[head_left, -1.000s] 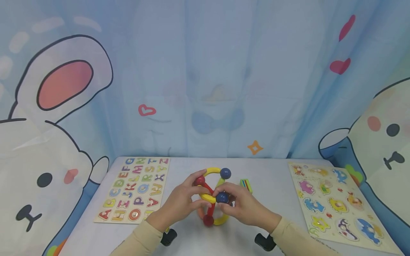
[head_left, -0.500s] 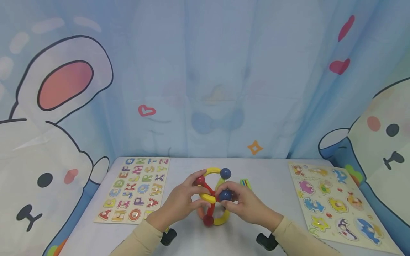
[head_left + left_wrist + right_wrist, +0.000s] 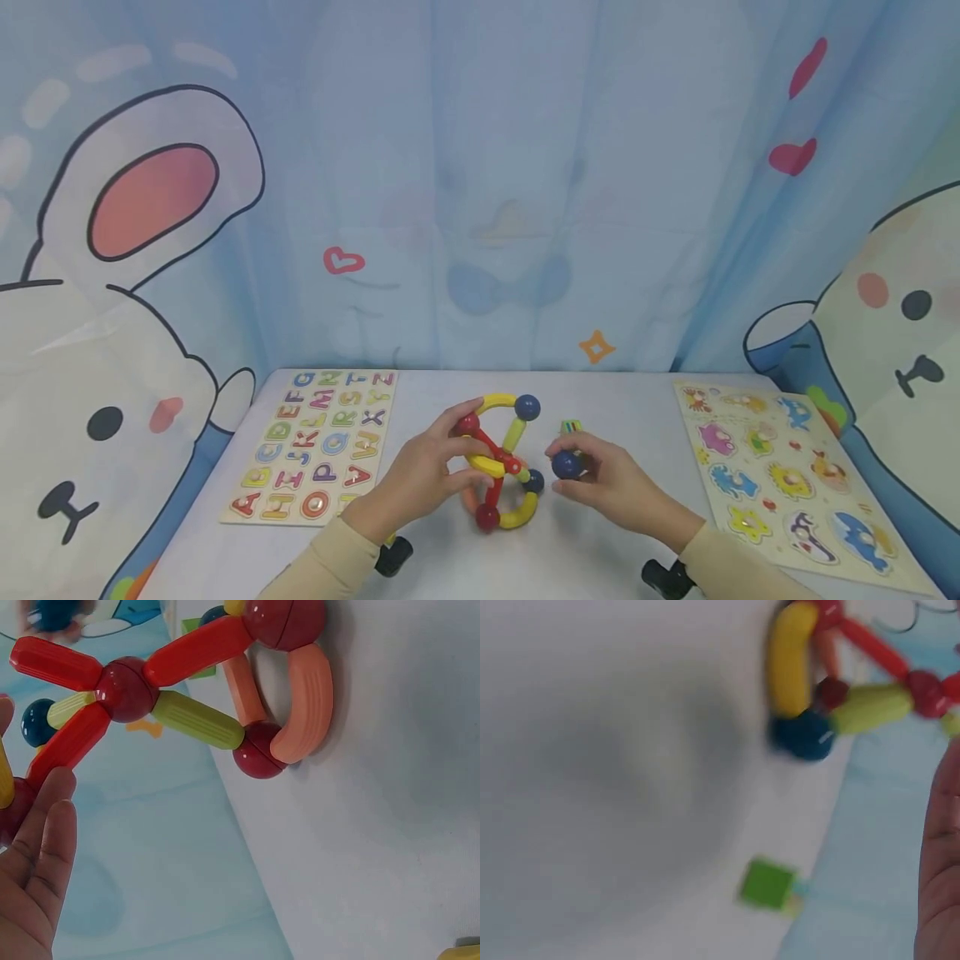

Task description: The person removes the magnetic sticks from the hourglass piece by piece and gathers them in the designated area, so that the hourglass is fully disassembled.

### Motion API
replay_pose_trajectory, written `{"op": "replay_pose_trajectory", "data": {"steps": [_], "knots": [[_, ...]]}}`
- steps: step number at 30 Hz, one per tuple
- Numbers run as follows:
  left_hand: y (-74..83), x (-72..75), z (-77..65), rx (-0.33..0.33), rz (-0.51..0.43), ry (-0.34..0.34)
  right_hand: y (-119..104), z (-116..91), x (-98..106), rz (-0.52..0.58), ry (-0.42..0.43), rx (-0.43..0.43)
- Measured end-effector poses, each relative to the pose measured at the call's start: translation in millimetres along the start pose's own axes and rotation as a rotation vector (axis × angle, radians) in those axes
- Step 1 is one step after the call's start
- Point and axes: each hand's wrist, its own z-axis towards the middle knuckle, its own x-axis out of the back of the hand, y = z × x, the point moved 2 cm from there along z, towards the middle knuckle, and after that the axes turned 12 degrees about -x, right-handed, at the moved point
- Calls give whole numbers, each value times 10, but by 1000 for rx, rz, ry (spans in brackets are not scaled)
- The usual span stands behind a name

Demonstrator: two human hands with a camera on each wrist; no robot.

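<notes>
A ball-and-rod magnetic building toy (image 3: pixel 492 492) stands in front of me, made of red, yellow, green and orange rods with red and blue balls. My left hand (image 3: pixel 420 467) grips its upper left part, near a red ball (image 3: pixel 468 423) and a yellow curved rod (image 3: pixel 486 465). In the left wrist view, a red hub ball (image 3: pixel 129 690) joins several rods beyond the left fingers (image 3: pixel 56 840). To the right of the toy, apart from it, my right hand (image 3: pixel 618 487) pinches a loose blue ball (image 3: pixel 566 465). The right wrist view is blurred.
An alphabet puzzle board (image 3: pixel 322 446) lies on the left and an animal puzzle board (image 3: pixel 795 479) on the right. A small striped block (image 3: pixel 571 426) sits behind the right hand. A patterned curtain (image 3: pixel 510 183) hangs behind the white table (image 3: pixel 637 400).
My right hand has pulled the blue ball off the end of the yellow curved rod and moved right with it. The left hand has kept its grip on the toy.
</notes>
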Motion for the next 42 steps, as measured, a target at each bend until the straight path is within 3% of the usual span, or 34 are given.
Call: {"op": "replay_pose_trajectory", "data": {"steps": [7, 14, 42], "knots": [[-9, 8, -9, 19, 2, -9, 581, 31, 223, -227, 130, -205], [-11, 0, -12, 6, -8, -11, 877, 26, 337, -317, 120, -250], [-3, 17, -16, -20, -30, 2, 936, -24, 348, -349, 123, -269]]}}
